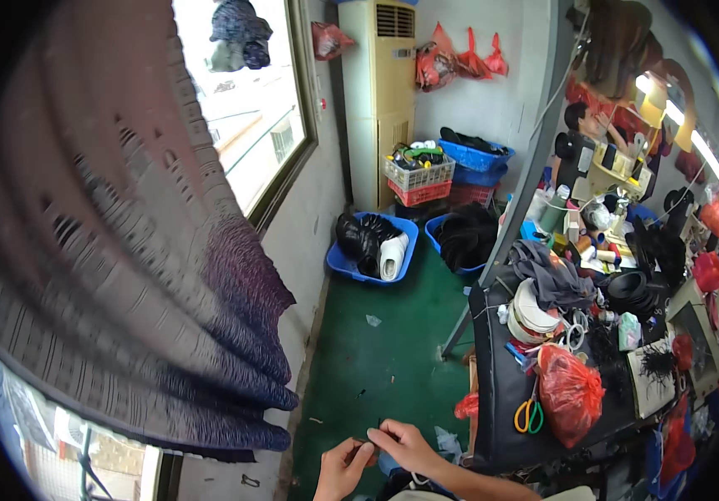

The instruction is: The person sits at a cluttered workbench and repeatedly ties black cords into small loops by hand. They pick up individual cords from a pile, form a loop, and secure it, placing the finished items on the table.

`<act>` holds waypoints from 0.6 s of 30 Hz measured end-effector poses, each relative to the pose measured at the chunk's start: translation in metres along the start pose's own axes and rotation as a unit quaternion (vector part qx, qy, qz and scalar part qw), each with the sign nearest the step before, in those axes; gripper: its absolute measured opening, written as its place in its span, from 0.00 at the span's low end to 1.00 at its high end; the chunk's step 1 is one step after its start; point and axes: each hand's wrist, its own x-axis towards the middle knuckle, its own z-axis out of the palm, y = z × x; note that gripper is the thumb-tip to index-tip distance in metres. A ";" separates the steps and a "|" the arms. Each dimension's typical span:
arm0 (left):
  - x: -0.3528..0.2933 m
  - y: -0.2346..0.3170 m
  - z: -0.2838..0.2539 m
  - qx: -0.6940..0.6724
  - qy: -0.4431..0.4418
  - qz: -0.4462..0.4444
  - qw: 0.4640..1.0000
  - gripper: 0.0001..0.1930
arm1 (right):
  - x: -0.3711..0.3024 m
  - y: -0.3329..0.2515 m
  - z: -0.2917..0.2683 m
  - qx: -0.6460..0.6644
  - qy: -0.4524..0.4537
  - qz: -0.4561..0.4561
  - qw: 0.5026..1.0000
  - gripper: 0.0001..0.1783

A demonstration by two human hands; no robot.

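Observation:
My left hand (pixel 342 471) and my right hand (pixel 407 448) meet at the lower middle, above the green floor. Both have curled fingers, with thumb and fingertips pinched together. Between the fingertips there may be something small and dark, too tiny to name. My right forearm comes in from the lower right. Nearest on that side is the dark padded worktable (pixel 501 434), bearing scissors (pixel 529 416) with green and orange handles and a tied red plastic bag (pixel 571 395).
Blue tubs (pixel 405 271) of shoes stand on the floor ahead, near stacked crates (pixel 419 173) and a tall air conditioner (pixel 380 100). A metal post (pixel 535 142) rises beside the cluttered worktable. A patterned curtain (pixel 142 275) hangs at left. Another person (pixel 581 125) sits far right.

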 end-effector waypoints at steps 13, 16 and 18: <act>0.326 0.090 -0.037 -0.176 -0.052 0.048 0.982 0.09 | 0.276 -0.084 -0.125 -0.058 0.137 -0.027 0.988 0.15; 0.405 0.114 -0.052 -0.129 -0.113 0.052 0.984 0.09 | 0.336 -0.103 -0.151 -0.048 0.187 -0.035 0.981 0.15; 0.456 0.147 -0.056 -0.120 -0.160 0.054 0.978 0.09 | 0.372 -0.111 -0.171 -0.062 0.233 -0.054 0.969 0.15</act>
